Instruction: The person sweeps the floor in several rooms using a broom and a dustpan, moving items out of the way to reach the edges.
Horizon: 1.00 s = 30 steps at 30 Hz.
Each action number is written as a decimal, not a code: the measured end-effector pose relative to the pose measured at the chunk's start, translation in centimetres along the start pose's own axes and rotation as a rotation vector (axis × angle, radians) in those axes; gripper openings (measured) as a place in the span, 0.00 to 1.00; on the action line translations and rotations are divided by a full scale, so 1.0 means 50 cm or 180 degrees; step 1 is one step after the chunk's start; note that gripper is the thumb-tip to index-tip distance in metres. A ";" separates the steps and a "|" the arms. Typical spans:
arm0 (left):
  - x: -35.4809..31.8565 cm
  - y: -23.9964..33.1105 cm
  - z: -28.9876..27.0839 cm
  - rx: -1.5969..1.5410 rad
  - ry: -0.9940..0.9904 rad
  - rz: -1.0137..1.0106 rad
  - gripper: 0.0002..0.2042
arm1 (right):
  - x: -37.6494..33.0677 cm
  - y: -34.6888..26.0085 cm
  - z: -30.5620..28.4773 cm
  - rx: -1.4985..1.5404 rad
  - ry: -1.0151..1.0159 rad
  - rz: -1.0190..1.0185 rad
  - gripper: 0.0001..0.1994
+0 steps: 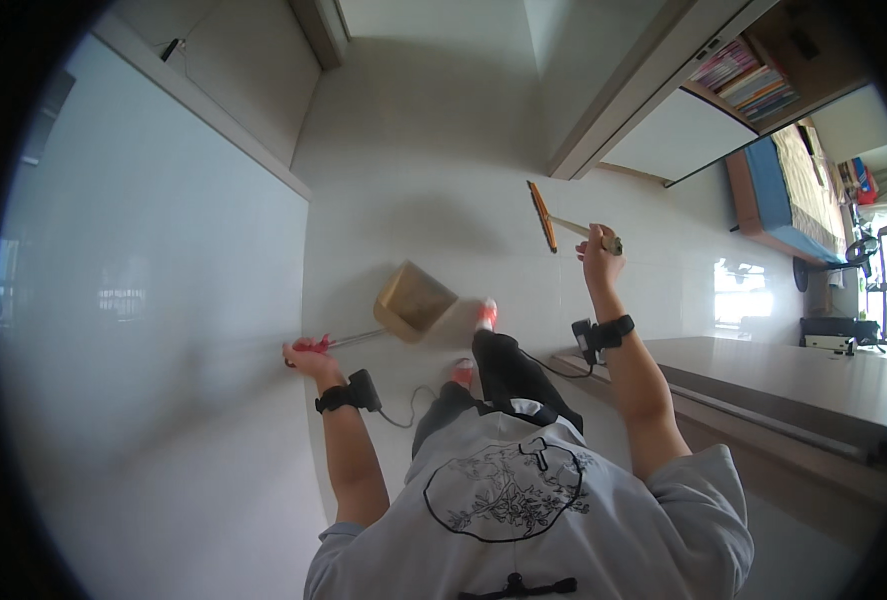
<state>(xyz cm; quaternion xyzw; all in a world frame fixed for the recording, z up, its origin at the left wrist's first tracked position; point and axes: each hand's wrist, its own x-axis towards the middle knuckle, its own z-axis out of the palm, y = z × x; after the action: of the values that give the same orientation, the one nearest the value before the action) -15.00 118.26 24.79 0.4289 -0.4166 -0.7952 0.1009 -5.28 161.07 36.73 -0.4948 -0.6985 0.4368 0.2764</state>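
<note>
My left hand (310, 360), out to the left by the white wall, is closed around the red grip of a long-handled dustpan (412, 303). The pan is yellowish-tan, at the end of a thin metal rod, in front of my feet; whether it touches the floor I cannot tell. On the other side, my right hand (602, 258) is wrapped round the upper end of a broom (541, 215). Its pale stick runs away from me to a narrow orange head with a dark edge over the pale floor. Broom head and dustpan are well apart.
A white wall (164, 270) runs along my left. At the right are a door frame (614, 110), a shelf of books (749, 80), a bed (769, 200) and a black fan (857, 252). A long grey-white surface (794, 375) lies beside my right arm.
</note>
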 end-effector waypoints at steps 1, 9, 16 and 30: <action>0.002 -0.003 0.003 0.0001 -0.0014 -0.0002 0.19 | 0.011 0.009 0.004 -0.0106 -0.0002 -0.0138 0.12; -0.030 -0.069 0.042 0.0688 -0.0026 0.0457 0.19 | 0.040 0.127 0.092 -0.1309 -0.0928 -0.1361 0.09; -0.006 -0.026 0.132 0.0806 0.0138 0.0490 0.18 | -0.004 0.058 0.182 -0.0796 -0.1589 -0.0720 0.08; 0.135 0.014 0.247 0.0684 -0.0111 -0.0011 0.18 | 0.078 -0.033 0.112 0.0686 -0.0236 0.1042 0.12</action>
<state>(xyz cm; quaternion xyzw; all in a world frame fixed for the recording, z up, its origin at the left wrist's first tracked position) -28.72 121.43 24.82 0.4240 -0.5004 -0.7534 0.0457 -12.02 162.63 35.42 -0.5529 -0.5677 0.5661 0.2271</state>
